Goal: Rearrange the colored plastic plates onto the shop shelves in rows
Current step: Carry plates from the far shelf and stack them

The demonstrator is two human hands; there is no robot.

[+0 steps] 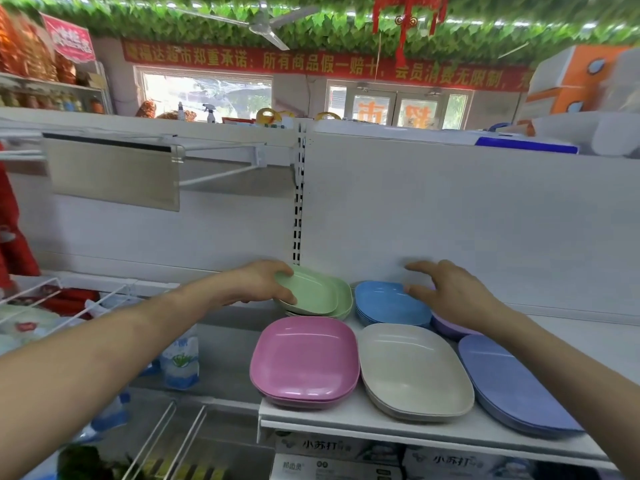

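Plate of pale green plastic (308, 289), rounded-square, lies askew on top of its matching stack at the back-left of the white shop shelf (346, 419), long axis left to right. Left hand (266, 282) grips its left rim, fingers and thumb curled round. Right hand (450, 289) hovers spread and empty over the neighbouring stack of blue plastic plates (384, 301). The left hand is the nearer.

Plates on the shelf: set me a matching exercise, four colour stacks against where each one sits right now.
Things:
1. green plates
2. pink plates
3. beige plates
4. blue plates

Places:
A. front row, middle
B. back row, top plate gripped by the left hand
C. front row, left end
D. back row, just left of the open right hand

Pairs: 1-B, 2-C, 3-A, 4-D
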